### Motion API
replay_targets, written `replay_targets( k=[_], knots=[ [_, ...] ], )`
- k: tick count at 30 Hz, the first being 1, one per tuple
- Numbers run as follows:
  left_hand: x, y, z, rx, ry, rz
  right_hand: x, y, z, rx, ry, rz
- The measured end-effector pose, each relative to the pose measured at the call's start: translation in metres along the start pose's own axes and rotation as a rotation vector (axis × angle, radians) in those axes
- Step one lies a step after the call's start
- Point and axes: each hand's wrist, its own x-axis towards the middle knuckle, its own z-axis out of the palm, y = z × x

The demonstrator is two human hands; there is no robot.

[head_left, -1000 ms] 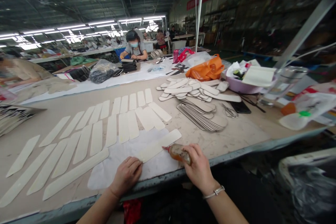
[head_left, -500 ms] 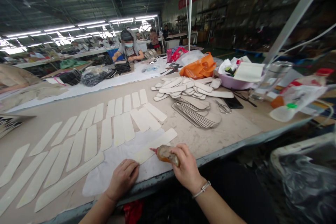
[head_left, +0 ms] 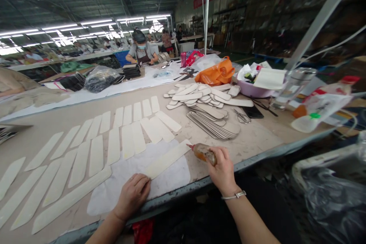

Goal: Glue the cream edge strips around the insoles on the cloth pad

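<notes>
My right hand (head_left: 223, 168) is wrapped round a brownish glue bottle (head_left: 204, 153) with a red nozzle. It lies tilted sideways, and its tip is at the far right end of a cream strip (head_left: 168, 159). That strip lies on a white cloth (head_left: 114, 190) at the table's front edge. At the strip's near end, my left hand (head_left: 134, 194) rests with its fingers curled together, holding that end down; the fingertips are partly hidden. Several more cream strips (head_left: 97, 155) lie in rows to the left and beyond.
Stacked grey-edged pieces (head_left: 214, 124) and a loose pile (head_left: 197, 95) lie ahead right. Near them are scissors (head_left: 242, 116), a phone (head_left: 253, 112), an orange bag (head_left: 214, 72), a purple basin (head_left: 251, 89) and a clear bottle (head_left: 294, 87). A co-worker (head_left: 141, 51) sits across the table.
My right hand has moved right and away with the glue bottle, its nozzle going from the strip's middle to its far end. My left hand stays at the near end.
</notes>
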Motion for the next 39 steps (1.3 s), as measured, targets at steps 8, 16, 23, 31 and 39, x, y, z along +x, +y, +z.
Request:
replay_targets(
  k=[8,16,23,31,39],
  knots=[
    [0.001,0.001,-0.001,0.008,-0.006,0.002,0.000,-0.007,-0.006,0.033,0.001,0.011],
    [0.001,0.001,-0.002,0.004,-0.016,0.001,-0.018,-0.050,0.008,0.212,-0.268,-0.093],
    [0.001,-0.001,0.001,-0.001,-0.016,0.007,0.006,-0.010,0.005,0.084,0.013,0.018],
    [0.002,-0.001,0.001,-0.011,-0.001,0.013,0.011,-0.007,0.007,-0.048,-0.052,0.063],
    [0.002,0.000,-0.001,-0.001,-0.009,0.003,-0.002,-0.009,-0.011,-0.067,-0.059,0.035]
  ],
)
